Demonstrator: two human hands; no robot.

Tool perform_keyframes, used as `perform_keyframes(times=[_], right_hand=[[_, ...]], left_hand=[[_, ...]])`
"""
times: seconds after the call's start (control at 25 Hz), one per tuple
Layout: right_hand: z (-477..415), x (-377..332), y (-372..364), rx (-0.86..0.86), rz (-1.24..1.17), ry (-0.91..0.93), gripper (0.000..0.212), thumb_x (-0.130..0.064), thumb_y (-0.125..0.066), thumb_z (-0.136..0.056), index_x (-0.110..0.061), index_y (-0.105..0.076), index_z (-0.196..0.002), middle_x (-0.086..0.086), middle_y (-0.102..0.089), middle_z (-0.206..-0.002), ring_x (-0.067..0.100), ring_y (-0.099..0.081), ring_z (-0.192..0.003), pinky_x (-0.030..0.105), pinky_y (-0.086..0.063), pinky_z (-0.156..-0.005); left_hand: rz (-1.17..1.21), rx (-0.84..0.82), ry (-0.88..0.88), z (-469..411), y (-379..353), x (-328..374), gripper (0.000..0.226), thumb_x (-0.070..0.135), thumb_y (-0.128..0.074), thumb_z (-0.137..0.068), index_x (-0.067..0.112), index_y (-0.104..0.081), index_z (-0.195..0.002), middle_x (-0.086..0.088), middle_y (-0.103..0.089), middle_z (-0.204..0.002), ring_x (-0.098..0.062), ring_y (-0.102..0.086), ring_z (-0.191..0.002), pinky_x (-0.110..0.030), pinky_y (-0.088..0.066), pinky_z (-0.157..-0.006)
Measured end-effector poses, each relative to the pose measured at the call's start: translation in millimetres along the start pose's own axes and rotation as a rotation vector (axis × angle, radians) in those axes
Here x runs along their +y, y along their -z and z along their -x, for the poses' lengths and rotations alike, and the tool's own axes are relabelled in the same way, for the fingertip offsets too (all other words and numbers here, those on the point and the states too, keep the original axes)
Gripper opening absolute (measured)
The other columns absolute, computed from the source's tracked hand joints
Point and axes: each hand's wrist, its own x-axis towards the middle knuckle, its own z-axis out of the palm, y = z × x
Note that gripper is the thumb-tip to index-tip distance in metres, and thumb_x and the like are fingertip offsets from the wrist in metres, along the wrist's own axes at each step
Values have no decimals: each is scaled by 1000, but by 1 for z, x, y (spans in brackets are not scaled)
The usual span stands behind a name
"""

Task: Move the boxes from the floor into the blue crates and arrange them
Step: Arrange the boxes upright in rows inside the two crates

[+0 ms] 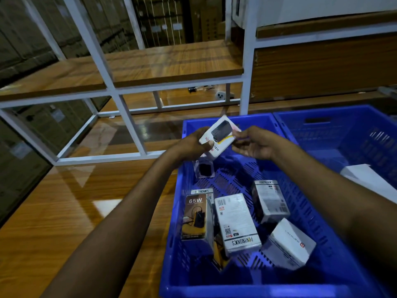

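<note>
Over the far end of a blue crate (318,239), my left hand (194,145) grips a small white box (219,136) with a dark product picture. My right hand (253,144) pinches the same box at its right edge. Inside the crate lie several boxes: a dark 65W box (194,216), a white barcode box (236,222), a grey-and-white box (269,201), a white box (289,244) at the near right, and a small dark-fronted box (204,168) under my left hand. A second blue crate (348,134) stands to the right.
A white metal rack (120,91) with wooden shelves stands just beyond the crates. A white sheet or box (365,179) lies in the second crate. Glossy wooden floor (75,211) stretches to the left. Small items lie on the floor under the rack.
</note>
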Motion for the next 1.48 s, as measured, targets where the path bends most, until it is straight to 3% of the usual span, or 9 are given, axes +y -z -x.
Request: perform_keyframes(times=[0.08, 0.24, 0.36, 0.52, 0.68, 0.76, 0.92, 1.28, 1.48], right_hand=[[-5, 11, 5, -14, -44, -72, 11, -13, -58, -103, -3, -62, -100, 15, -61, -99, 23, -63, -92, 37, -60, -80], [-11, 26, 5, -45, 12, -89, 11, -16, -62, -101, -6, -62, -101, 14, -64, -101, 24, -66, -91, 37, -61, -80], [-11, 27, 3, -95, 129, -1, 24, -21, -70, -95, -11, -63, -116, 11, -66, -115, 24, -65, -103, 34, -60, -82], [-12, 32, -12, -77, 466, 167, 40, -19, -73, -94, -16, -58, -131, 4, -70, -117, 19, -68, -102, 35, -58, -84], [-25, 46, -25, -42, 791, 396, 52, -17, -81, -87, -21, -52, -130, -2, -59, -126, 20, -61, -113, 38, -55, -87], [-33, 53, -29, 5, 941, 497, 58, -17, -86, -79, -18, -55, -128, 3, -61, -126, 22, -60, -116, 40, -53, -96], [-42, 67, -33, 63, 1146, 527, 70, -26, -91, -70, -22, -55, -130, 5, -56, -127, 24, -58, -114, 41, -52, -95], [-39, 82, -38, 131, 1110, 504, 76, -31, -97, -62, -17, -59, -126, 3, -63, -128, 24, -61, -114, 43, -53, -94], [-35, 87, -39, 187, 988, 395, 64, -39, -93, -68, -16, -57, -117, 0, -66, -114, 20, -63, -101, 32, -51, -80]], left_hand=[[45, -30, 2, 4, 3, 3, 55, 30, -66, -96, 30, -45, -147, -4, -66, -121, -20, -62, -99, -30, -53, -71], [-2, -30, 13, 7, 4, 0, 59, 20, -72, -93, 24, -48, -146, -10, -66, -127, -16, -62, -97, -36, -56, -87], [-67, -23, 64, 8, 5, -1, 63, 16, -79, -85, 24, -50, -140, -9, -67, -120, -22, -70, -97, -44, -62, -83], [-352, 69, 115, 15, 8, 3, 46, 24, -85, -78, 16, -59, -116, -4, -69, -103, -20, -72, -76, -35, -62, -72], [-721, 160, 114, 23, 8, 5, 50, 41, -83, -76, 19, -65, -117, -4, -70, -113, -25, -67, -106, -31, -49, -78], [-761, 210, 83, 25, 5, 2, 55, 41, -83, -76, 19, -62, -121, -7, -68, -119, -28, -65, -110, -34, -48, -80], [-935, 249, 12, 28, -4, 3, 51, 35, -79, -81, 12, -59, -122, -12, -67, -121, -32, -64, -111, -36, -50, -84], [-1198, 190, -28, 24, -22, 12, 31, 19, -66, -88, 14, -62, -118, -8, -67, -116, -29, -65, -108, -35, -50, -82], [-1307, 131, -54, 21, -31, 14, 29, 22, -68, -89, 15, -63, -116, -6, -67, -117, -26, -66, -108, -32, -49, -82]])
